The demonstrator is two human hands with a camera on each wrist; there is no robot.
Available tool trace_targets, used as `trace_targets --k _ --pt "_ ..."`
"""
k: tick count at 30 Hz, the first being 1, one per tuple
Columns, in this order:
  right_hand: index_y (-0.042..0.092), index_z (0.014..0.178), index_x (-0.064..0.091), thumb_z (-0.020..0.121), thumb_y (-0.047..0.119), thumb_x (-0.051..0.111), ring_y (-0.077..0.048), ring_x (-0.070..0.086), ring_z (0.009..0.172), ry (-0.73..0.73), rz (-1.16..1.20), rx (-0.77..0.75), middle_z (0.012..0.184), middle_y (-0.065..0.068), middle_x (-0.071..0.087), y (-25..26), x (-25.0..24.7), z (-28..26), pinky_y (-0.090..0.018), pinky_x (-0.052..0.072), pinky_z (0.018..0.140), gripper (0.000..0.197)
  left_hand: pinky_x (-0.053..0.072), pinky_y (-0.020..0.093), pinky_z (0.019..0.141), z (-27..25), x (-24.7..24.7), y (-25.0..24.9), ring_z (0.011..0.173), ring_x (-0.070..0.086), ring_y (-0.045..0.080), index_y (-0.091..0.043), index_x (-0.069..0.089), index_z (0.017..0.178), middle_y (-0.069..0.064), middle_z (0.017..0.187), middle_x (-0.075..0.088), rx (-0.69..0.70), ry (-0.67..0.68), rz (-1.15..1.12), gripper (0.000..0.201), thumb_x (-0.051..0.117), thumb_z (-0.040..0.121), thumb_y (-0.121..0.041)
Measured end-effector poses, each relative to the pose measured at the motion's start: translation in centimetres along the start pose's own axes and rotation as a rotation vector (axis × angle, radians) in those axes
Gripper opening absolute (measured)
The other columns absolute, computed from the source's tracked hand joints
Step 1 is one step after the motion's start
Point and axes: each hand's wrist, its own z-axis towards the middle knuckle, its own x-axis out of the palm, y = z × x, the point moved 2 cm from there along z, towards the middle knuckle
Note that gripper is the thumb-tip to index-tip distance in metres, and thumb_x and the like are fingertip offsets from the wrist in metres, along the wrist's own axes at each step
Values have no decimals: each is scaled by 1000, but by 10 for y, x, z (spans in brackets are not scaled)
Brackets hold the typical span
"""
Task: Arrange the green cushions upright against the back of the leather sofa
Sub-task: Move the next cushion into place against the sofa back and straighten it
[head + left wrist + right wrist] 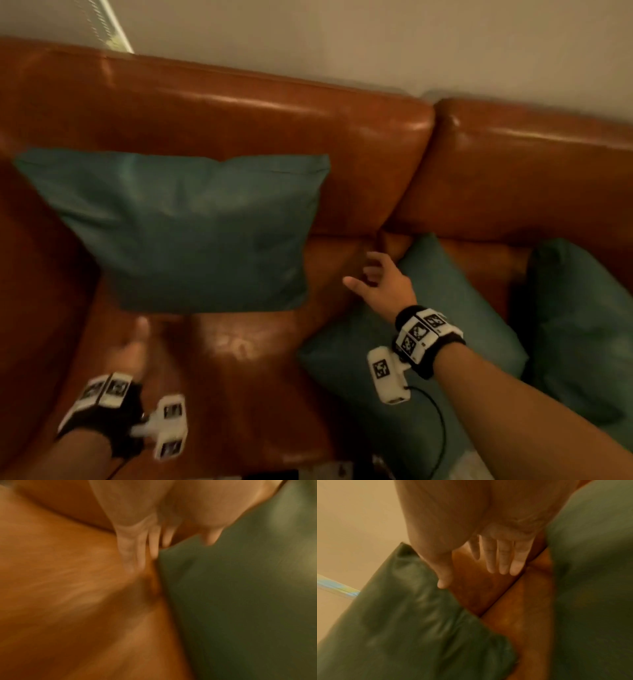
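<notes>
Your right hand [378, 279], in the centre right of the head view, is spread and holds nothing; the right wrist view shows its straight fingers [504, 561] over bare leather. It hovers above the far corner of the flat square green cushion [445, 308], which lies on the seat at lower right with that corner aimed at the backrest crease. Your left hand [135, 346], lower left and badly blurred, looks loosely extended and empty, just below the upright square green cushion [178, 229].

That upright cushion already leans on the back of the tan leather sofa [260, 113], its top edge running level across the upper left of the frame. The flat one sits turned like a diamond, one diagonal running from the lower centre up toward the crease. A third rumpled green cushion [582, 325] slumps at the right edge, apparently half tilted (how it lies is hard to read).

Expect these to be light, soft and yielding, with a smooth, slightly sheeny cover that may slide on leather. I'd take the flat one by two opposite edges or corners, pinching cover and filling together, then stand it on one straight edge against the back.
</notes>
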Motion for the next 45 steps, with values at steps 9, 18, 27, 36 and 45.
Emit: trace_targets --k 9,18,27,36,45 --pt "17 136 44 71 57 72 -36 54 124 -145 -252 250 137 -15 56 -205 -171 24 -41 42 104 80 43 45 105 -97 214 74 122 56 29 -30 44 139 0 131 59 188 467 221 75 59 74 -65" --pt "23 145 36 77 72 52 -36 51 127 63 -120 415 143 -15 51 -303 -178 23 -41 40 107 85 34 40 111 -143 291 0 132 45 26 -19 24 148 14 148 44 220 115 -255 71 60 89 -30" --pt "27 145 32 46 85 62 -35 53 125 85 128 250 142 -10 52 -240 -180 45 -43 42 105 119 46 43 103 -184 319 -32 111 63 24 -24 61 110 -2 110 68 311 265 -234 61 83 55 -37" --pt "24 150 20 72 52 74 -23 48 131 -122 273 -74 148 -4 47 -169 -190 70 -27 34 103 98 40 34 111 -174 266 -148 124 53 11 -19 31 144 -2 138 54 822 141 -285 96 81 63 -30" --pt "19 149 27 83 53 61 -34 46 133 -71 147 92 148 -10 47 -172 -183 71 -34 37 104 81 52 52 93 -149 265 -118 106 64 24 -31 43 130 3 131 62 538 216 -72 76 78 64 -45"
